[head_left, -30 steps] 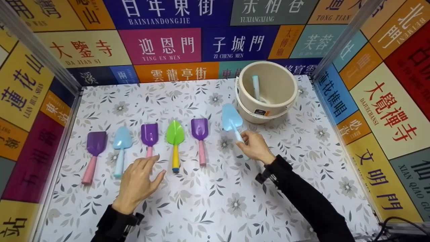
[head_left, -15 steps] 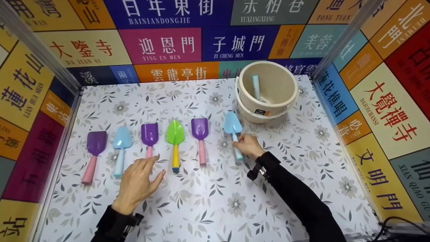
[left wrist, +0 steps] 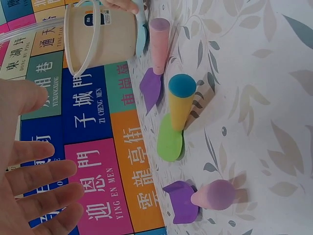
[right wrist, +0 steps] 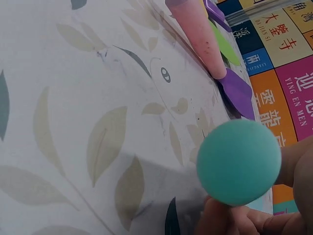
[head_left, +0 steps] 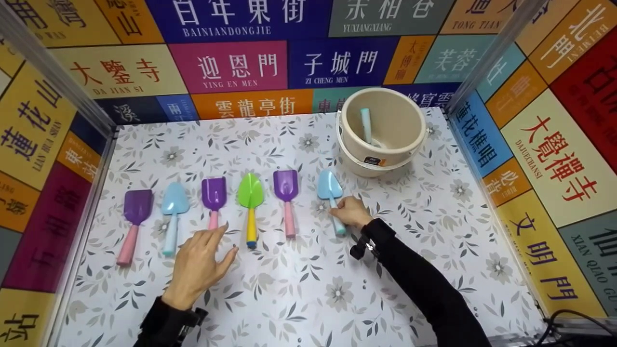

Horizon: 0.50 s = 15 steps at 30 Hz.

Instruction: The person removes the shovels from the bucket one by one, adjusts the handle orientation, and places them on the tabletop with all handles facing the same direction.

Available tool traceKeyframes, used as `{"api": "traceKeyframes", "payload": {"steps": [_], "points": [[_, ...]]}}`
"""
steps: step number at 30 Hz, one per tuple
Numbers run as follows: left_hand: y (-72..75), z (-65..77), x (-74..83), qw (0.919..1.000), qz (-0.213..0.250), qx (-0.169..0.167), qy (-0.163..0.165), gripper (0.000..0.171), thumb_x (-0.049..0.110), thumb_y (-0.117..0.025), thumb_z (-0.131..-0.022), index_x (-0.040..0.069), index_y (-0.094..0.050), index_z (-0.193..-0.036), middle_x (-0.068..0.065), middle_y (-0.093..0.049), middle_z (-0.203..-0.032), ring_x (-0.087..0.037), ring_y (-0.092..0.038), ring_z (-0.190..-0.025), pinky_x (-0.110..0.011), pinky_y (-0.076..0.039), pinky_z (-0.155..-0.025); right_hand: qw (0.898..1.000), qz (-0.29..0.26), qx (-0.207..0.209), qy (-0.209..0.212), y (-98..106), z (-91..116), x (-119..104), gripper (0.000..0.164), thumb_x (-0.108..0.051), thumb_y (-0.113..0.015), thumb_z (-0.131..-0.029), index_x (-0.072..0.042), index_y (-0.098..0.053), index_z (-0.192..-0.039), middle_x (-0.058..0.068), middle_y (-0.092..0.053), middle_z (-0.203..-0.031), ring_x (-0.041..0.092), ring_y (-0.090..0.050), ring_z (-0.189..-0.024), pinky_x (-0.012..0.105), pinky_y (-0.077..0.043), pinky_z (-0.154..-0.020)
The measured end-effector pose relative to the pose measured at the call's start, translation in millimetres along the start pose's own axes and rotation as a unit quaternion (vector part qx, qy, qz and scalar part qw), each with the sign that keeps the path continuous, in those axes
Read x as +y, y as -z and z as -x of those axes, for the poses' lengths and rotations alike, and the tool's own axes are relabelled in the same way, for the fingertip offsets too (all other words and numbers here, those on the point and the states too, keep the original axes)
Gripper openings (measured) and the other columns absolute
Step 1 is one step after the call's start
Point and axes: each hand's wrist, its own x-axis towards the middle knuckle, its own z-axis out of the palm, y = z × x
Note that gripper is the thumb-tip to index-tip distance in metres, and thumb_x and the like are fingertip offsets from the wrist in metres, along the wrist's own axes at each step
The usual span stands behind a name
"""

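Observation:
My right hand (head_left: 353,212) pinches the handle of a light blue toy trowel (head_left: 330,184) at the right end of a row, just in front of the bucket. In the right wrist view the handle's teal end (right wrist: 238,161) faces the camera, with fingers around it. My left hand (head_left: 200,262) hovers with fingers spread and holds nothing, near the pink handle of a purple toy shovel (head_left: 214,193). Also in the row are a green trowel (head_left: 251,190) with a yellow handle, two more purple shovels, one (head_left: 286,184) and another (head_left: 138,206), and a second light blue trowel (head_left: 175,197).
A beige bucket (head_left: 352,144) stands at the back right, a light blue handle (head_left: 366,124) leaning inside it. Sign-printed panels (head_left: 236,65) wall the back and sides of the flower-patterned table (head_left: 289,299). A black cable (head_left: 573,315) lies at the front right corner.
My right hand has brought the light blue trowel down and toward me, away from the bucket, and turned it straighter, in line with the row. The left hand has stayed nearly still.

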Motion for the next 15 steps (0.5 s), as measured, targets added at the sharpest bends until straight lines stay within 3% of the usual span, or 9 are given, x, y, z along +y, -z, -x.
{"api": "traceKeyframes", "payload": {"steps": [8, 15], "points": [[-0.1, 0.0, -0.5, 1.0000, 0.001, -0.005, 0.004, 0.054, 0.028, -0.086, -0.081, -0.001, -0.071, -0.123, -0.020, -0.077, -0.106, -0.037, -0.072, -0.091, -0.047, -0.062, -0.075, 0.999, -0.027, -0.015, -0.013, -2.0, 1.4, 1.3, 0.024, -0.025, -0.075, -0.095, -0.003, -0.065, -0.099, 0.007, -0.064, -0.095, 0.017, -0.061, -0.080, 0.022, -0.052, -0.065], [0.4, -0.2, -1.2, 0.9999, 0.006, -0.007, 0.012, 0.054, 0.028, -0.087, -0.080, 0.001, -0.071, -0.123, -0.020, -0.077, -0.107, -0.037, -0.072, -0.091, -0.048, -0.062, -0.074, 1.000, -0.003, -0.009, 0.013, -2.3, 3.7, 3.3, 0.025, -0.025, -0.078, -0.093, -0.004, -0.064, -0.095, 0.007, -0.066, -0.094, 0.017, -0.061, -0.081, 0.022, -0.050, -0.064]]}}
